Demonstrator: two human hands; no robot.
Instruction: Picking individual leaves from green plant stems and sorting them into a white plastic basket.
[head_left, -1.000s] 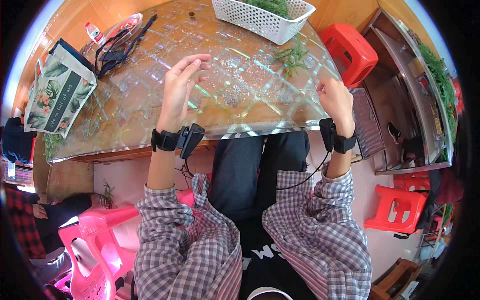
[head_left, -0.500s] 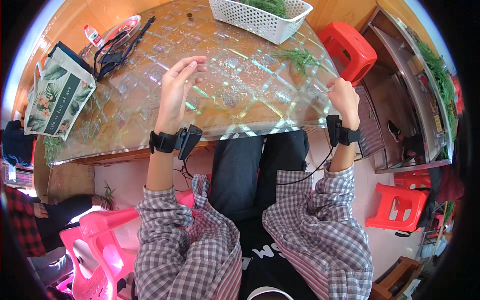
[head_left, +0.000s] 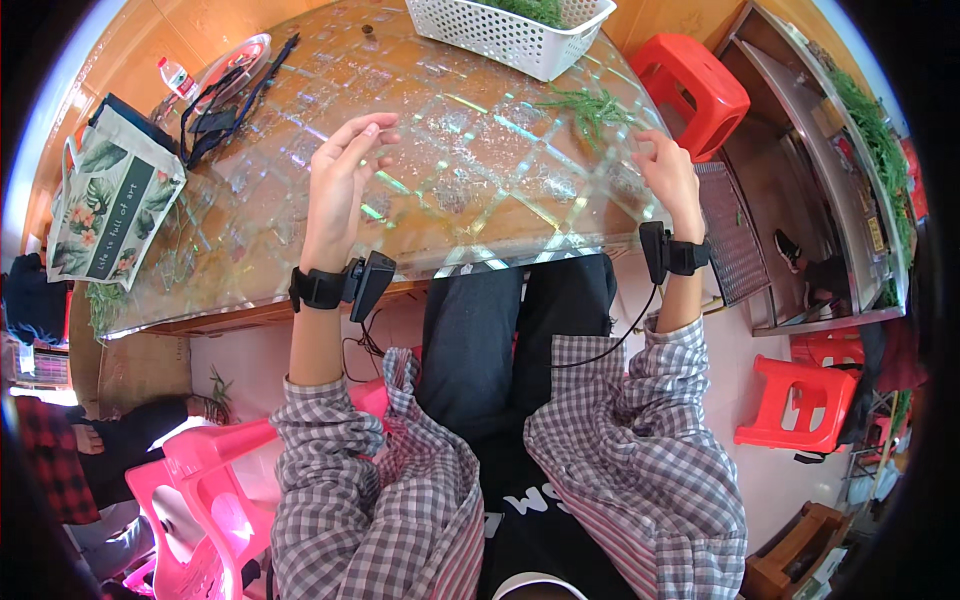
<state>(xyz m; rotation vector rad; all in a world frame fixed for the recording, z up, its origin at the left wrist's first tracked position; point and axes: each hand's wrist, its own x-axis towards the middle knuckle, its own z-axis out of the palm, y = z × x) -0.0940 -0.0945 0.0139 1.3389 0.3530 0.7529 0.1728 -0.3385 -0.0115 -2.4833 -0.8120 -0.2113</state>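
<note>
My left hand (head_left: 342, 180) hovers over the near left part of the glass-topped table (head_left: 470, 215), fingers loosely apart and nothing in them. On the right, my right hand (head_left: 670, 180) is above the table's right edge, its fingers half curled and apart, holding nothing that I can see. Closest to it lies a loose bunch of green feathery sprigs (head_left: 597, 113). Beyond that, at the far edge, stands a white perforated plastic basket (head_left: 560, 55) with more greens (head_left: 525, 10) inside. Both wrists wear black straps with small black devices.
A printed tote bag (head_left: 115, 200), a small bottle (head_left: 176, 78), a tray (head_left: 245, 58) and dark straps (head_left: 240, 110) occupy the table's left. Red stools (head_left: 695, 95) and a metal shelf rack (head_left: 820, 170) stand right. A pink chair (head_left: 195, 490) and another person's sleeve (head_left: 45, 460) are lower left.
My right hand has opened from a curled fist, moving slightly left and away from me. My left hand has shifted a little left. The basket and sprigs stay in place on the table.
</note>
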